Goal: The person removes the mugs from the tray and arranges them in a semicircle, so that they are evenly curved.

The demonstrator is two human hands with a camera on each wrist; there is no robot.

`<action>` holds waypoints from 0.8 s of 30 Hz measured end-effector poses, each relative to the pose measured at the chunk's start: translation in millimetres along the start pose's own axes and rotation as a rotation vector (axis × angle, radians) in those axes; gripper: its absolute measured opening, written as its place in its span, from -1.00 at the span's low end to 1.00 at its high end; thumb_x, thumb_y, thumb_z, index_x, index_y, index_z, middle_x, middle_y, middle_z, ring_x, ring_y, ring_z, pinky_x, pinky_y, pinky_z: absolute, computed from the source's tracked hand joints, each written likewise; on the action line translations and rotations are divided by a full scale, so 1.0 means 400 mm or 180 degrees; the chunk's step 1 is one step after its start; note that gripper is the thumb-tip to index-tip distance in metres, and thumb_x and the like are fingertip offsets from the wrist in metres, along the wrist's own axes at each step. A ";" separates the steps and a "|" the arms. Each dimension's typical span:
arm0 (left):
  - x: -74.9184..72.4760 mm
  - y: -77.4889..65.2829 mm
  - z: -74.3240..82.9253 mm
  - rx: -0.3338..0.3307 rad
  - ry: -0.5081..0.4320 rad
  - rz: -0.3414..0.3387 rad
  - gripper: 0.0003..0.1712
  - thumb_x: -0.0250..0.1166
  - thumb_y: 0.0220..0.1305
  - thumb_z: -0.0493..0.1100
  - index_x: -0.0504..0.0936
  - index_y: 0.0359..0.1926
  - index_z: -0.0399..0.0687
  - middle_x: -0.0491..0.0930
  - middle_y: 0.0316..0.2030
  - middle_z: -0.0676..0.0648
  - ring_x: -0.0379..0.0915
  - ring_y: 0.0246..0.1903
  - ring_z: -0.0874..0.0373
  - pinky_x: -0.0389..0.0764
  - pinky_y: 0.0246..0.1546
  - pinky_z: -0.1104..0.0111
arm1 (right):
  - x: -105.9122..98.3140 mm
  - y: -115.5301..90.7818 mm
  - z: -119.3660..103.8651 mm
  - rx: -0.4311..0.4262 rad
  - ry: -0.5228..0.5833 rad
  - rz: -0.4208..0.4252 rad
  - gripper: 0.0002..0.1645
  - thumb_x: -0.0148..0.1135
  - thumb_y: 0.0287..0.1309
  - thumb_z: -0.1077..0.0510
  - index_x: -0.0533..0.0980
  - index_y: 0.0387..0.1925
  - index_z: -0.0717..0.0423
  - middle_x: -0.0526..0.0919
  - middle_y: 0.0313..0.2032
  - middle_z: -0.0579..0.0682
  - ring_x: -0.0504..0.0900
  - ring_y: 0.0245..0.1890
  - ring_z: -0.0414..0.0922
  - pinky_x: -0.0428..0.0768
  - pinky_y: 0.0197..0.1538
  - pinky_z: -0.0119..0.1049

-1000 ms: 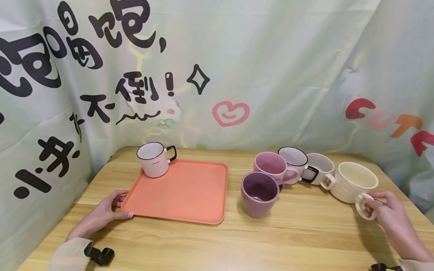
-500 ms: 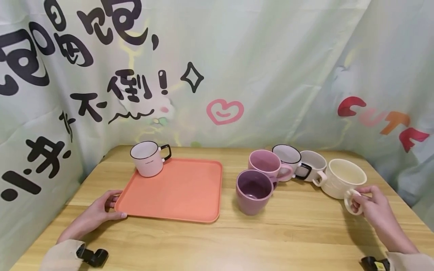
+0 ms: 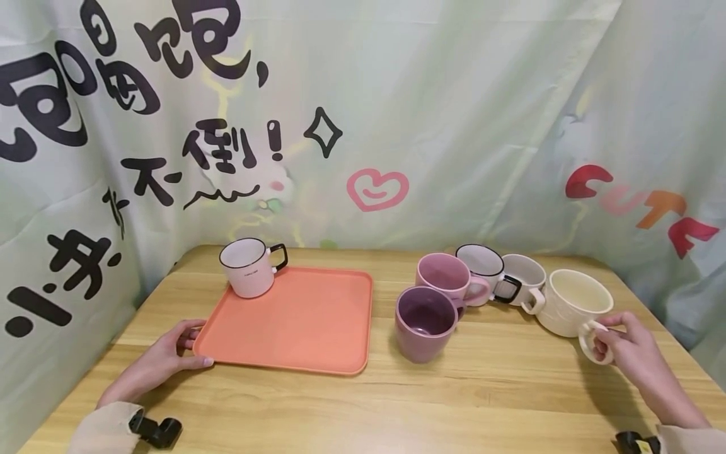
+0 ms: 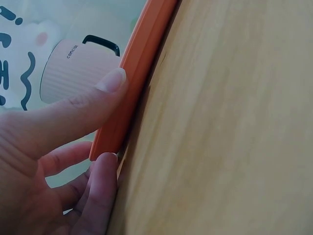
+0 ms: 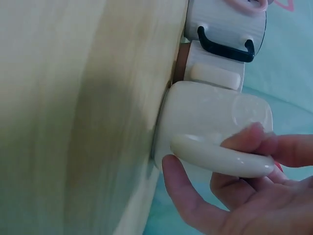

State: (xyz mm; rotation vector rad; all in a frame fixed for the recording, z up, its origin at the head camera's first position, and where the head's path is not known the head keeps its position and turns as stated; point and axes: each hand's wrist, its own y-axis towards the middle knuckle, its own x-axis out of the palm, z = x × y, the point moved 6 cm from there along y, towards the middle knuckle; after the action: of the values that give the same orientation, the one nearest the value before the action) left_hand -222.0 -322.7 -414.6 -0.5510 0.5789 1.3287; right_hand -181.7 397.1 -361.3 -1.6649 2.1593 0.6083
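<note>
My left hand [image 3: 164, 356] holds the near left corner of an orange rectangular tray [image 3: 306, 321], thumb on the front rim and fingers at the left side. In the left wrist view the thumb [image 4: 93, 105] lies along the tray's edge. A pale pink mug [image 3: 247, 274] with a black rim and handle stands at the tray's far left corner. At the right, my right hand [image 3: 635, 347] grips the handle of a wide cream mug [image 3: 567, 315]. Its fingers [image 5: 188, 193] curl round that handle in the right wrist view. The cream mug stands upright on the table.
Between tray and cream mug stand a dark purple mug [image 3: 422, 343], a pink mug [image 3: 439, 271], a white mug with black rim [image 3: 479, 260] and a small whitish mug [image 3: 524, 271], close together. A printed curtain [image 3: 454, 126] hangs behind the wooden table [image 3: 397, 410].
The head view has shifted slightly. Both hands keep their hold on the tray and the cream mug, and the mugs stand in the same arrangement.
</note>
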 end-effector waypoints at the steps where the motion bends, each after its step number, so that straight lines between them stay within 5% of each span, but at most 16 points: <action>1: 0.000 0.000 0.000 -0.0006 0.0007 -0.0009 -0.08 0.53 0.16 -0.21 0.23 0.37 -0.51 0.52 0.02 -0.26 0.46 -0.09 0.04 0.49 -0.17 0.38 | -0.003 0.002 0.001 0.0005 -0.0033 -0.0030 -0.95 -0.10 0.43 0.42 0.29 -0.23 0.32 0.48 -0.59 -0.15 0.47 -0.55 -0.35 0.45 -0.48 -0.43; 5: 0.001 0.002 0.001 -0.0009 0.0031 -0.0028 -0.08 0.52 0.17 -0.20 0.22 0.38 -0.50 0.52 0.03 -0.26 0.46 -0.08 0.02 0.49 -0.17 0.37 | -0.031 0.024 0.018 0.0038 -0.0301 -0.0278 -0.81 -0.11 0.51 0.33 0.33 -0.18 0.48 0.51 -0.47 -0.21 0.47 -0.49 -0.38 0.52 -0.44 -0.38; 7: 0.000 0.002 -0.001 -0.0016 0.0033 -0.0006 -0.08 0.53 0.16 -0.21 0.22 0.38 -0.50 0.52 0.03 -0.26 0.46 -0.08 0.02 0.49 -0.17 0.37 | -0.058 0.049 0.050 -0.0060 -0.0438 -0.0302 -0.78 -0.07 0.56 0.20 0.47 -0.16 0.24 0.52 -0.43 -0.29 0.48 -0.47 -0.41 0.54 -0.46 -0.36; 10: 0.001 0.001 -0.004 -0.0035 -0.0019 0.0000 -0.07 0.53 0.15 -0.22 0.22 0.37 -0.51 0.51 0.03 -0.28 0.47 -0.08 0.02 0.49 -0.17 0.38 | -0.095 0.097 0.083 -0.0143 -0.0645 -0.0291 -0.69 -0.09 0.58 0.09 0.48 -0.03 0.25 0.57 -0.37 -0.20 0.49 -0.44 -0.41 0.55 -0.44 -0.38; 12: 0.001 -0.001 -0.006 -0.0050 -0.0063 -0.0002 -0.07 0.54 0.15 -0.22 0.21 0.38 -0.51 0.51 0.04 -0.30 0.48 -0.07 0.01 0.50 -0.17 0.39 | -0.105 0.104 0.043 -0.0218 -0.0710 -0.0214 -0.67 -0.09 0.59 0.07 0.46 0.01 0.26 0.58 -0.39 -0.19 0.49 -0.44 -0.45 0.52 -0.45 -0.45; 14: 0.002 -0.001 -0.007 -0.0053 -0.0078 -0.0004 -0.06 0.54 0.14 -0.22 0.21 0.37 -0.51 0.50 0.04 -0.30 0.48 -0.07 0.00 0.50 -0.17 0.39 | -0.100 0.103 -0.027 -0.0188 -0.0813 -0.0220 -0.51 -0.13 0.59 0.12 0.28 0.06 0.61 0.57 -0.37 -0.09 0.47 -0.44 -0.48 0.50 -0.41 -0.51; 16: 0.003 -0.002 -0.007 -0.0044 -0.0078 -0.0001 -0.06 0.55 0.13 -0.22 0.22 0.37 -0.52 0.51 0.03 -0.30 0.47 -0.08 0.01 0.50 -0.17 0.39 | -0.097 0.111 -0.072 -0.0285 -0.0797 -0.0170 -0.49 -0.11 0.59 0.10 0.30 0.07 0.61 0.55 -0.36 -0.18 0.46 -0.43 -0.54 0.49 -0.42 -0.55; 17: 0.003 -0.002 -0.006 -0.0043 -0.0073 0.0006 -0.06 0.55 0.13 -0.22 0.22 0.36 -0.52 0.51 0.03 -0.30 0.47 -0.08 0.02 0.50 -0.18 0.39 | -0.087 0.095 -0.137 -0.0299 -0.0773 -0.0202 -0.50 -0.12 0.58 0.15 0.26 0.08 0.66 0.56 -0.33 -0.13 0.44 -0.43 -0.57 0.48 -0.41 -0.58; 22: 0.004 -0.001 -0.006 -0.0031 -0.0114 0.0004 -0.07 0.54 0.13 -0.23 0.22 0.36 -0.53 0.51 0.03 -0.31 0.46 -0.12 0.08 0.50 -0.19 0.39 | -0.063 0.132 -0.204 -0.0401 -0.0684 -0.0348 -0.44 -0.08 0.58 0.10 0.25 0.19 0.61 0.59 -0.15 0.10 0.44 -0.35 -0.63 0.49 -0.34 -0.61; 24: 0.003 0.000 -0.006 -0.0050 -0.0124 -0.0017 -0.07 0.54 0.14 -0.22 0.21 0.36 -0.53 0.51 0.03 -0.31 0.47 -0.11 0.08 0.50 -0.18 0.39 | -0.049 0.143 -0.225 -0.0411 -0.0620 -0.0412 -0.43 -0.07 0.58 0.08 0.24 0.22 0.59 0.61 -0.16 -0.04 0.45 -0.33 -0.63 0.50 -0.32 -0.61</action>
State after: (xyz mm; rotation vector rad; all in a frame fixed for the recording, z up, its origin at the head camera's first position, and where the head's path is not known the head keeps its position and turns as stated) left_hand -221.9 -323.2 -417.2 -0.5381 0.5352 1.3373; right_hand -233.1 378.2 -267.9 -1.7166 1.8956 0.8493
